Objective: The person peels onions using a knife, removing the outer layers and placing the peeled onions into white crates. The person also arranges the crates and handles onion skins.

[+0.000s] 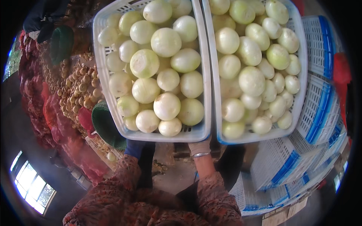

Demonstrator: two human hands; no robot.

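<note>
Two white plastic crates full of peeled onions stand side by side before me. My left hand (134, 148), in a blue glove, is at the near edge of the left crate (167, 139), its fingers hidden beneath the rim. At the same crate's near right corner is my right hand (200, 147), in a pale glove with a metal bracelet at the wrist; its fingertips are hidden under the crate too. Peeled onions (167, 106) of mixed sizes fill the left crate. The right crate (254, 138), with a blue-tinted corner, holds more peeled onions (251, 81); neither hand visibly touches it.
Stacked white and blue plastic crates (282, 161) rise at the right. Unpeeled onions (82, 87) lie heaped at the left, beside red mesh sacks (65, 135) and a green basket (106, 124). A person's dark-clothed leg (42, 17) shows at the upper left.
</note>
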